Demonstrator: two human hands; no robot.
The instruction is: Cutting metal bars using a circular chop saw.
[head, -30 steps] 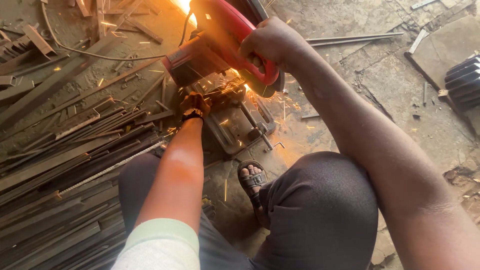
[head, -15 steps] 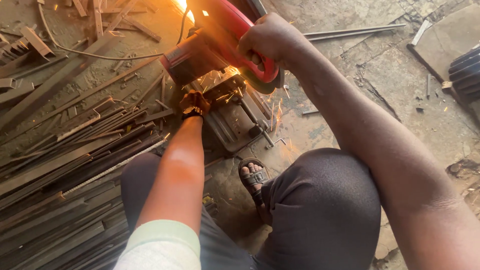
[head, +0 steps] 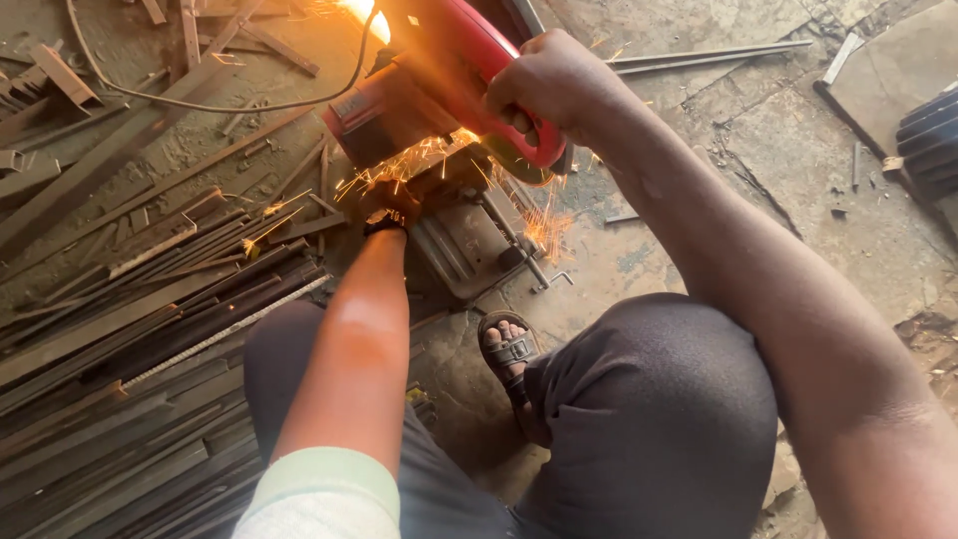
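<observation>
While sparks flew, we saw steel bars (head: 130, 329) heaped on the floor at left. Our left hand (head: 384, 205), fingers clamped on the workpiece (head: 299, 228), steadied it at the saw's base (head: 469, 240). Our right hand (head: 549, 85), fingers wrapped round the handle, pressed the red chop saw (head: 439, 85) down. No labels showed legibly.

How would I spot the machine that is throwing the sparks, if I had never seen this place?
Start at the heap of long dark metal bars covering the floor on the left, then look to its upper right edge. There sits the red cut-off saw, with the right hand gripping its red handle and the left hand at its base. It alone is bright red and sheds orange sparks.
</observation>
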